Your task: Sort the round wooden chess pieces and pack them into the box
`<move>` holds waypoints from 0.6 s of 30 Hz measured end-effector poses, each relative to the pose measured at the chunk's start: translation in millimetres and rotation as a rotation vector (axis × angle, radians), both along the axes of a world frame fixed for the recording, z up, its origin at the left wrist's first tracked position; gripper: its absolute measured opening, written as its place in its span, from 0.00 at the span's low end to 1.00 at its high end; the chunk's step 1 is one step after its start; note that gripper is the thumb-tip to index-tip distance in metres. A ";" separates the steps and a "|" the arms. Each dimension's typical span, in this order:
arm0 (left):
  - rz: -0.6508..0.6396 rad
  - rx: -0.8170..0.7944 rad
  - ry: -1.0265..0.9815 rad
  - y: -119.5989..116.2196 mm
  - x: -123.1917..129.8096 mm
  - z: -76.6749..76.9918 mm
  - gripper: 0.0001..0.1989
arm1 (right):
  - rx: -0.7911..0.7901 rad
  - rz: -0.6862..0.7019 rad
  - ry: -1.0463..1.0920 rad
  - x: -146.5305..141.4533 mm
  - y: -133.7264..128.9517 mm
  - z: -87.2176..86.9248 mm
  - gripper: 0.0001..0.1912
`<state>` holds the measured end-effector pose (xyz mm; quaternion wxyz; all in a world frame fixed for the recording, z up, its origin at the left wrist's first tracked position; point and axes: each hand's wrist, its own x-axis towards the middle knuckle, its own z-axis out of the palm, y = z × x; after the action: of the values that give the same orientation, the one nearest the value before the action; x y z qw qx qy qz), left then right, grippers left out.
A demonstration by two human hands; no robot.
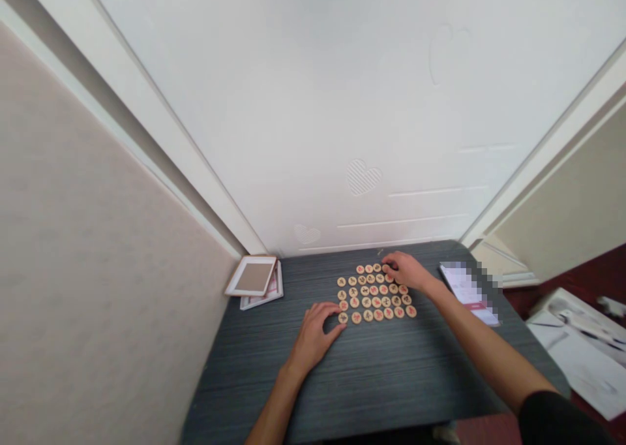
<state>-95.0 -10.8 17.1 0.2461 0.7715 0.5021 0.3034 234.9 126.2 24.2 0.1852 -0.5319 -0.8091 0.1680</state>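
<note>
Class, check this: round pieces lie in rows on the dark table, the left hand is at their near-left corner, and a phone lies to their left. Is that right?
Not quite: the head view shows the phone to the right of the round pieces, not the left. The rest of the statement stands.

Discs (374, 290) laid out in rows

Pale, round, flat-lying; marked with red or black characters. Arranged in five rows, lower frame, right of centre. Top row started farther right; upper-right end partly hidden.
</note>
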 end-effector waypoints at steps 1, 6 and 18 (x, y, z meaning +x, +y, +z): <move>-0.002 -0.007 -0.020 1.1 -0.5 2.4 0.12 | -0.016 -0.005 -0.014 -0.3 4.5 -1.6 0.12; -0.003 0.026 -0.068 31.1 1.2 22.7 0.09 | -0.059 -0.038 -0.055 3.6 22.6 -5.9 0.13; -0.202 0.019 0.274 160.8 72.4 34.0 0.10 | -0.049 0.052 -0.038 -15.9 27.9 -1.7 0.13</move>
<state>-22.6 150.0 51.1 0.1971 0.8545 0.4480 0.1740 218.9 154.2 22.6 0.1523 -0.5182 -0.8216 0.1824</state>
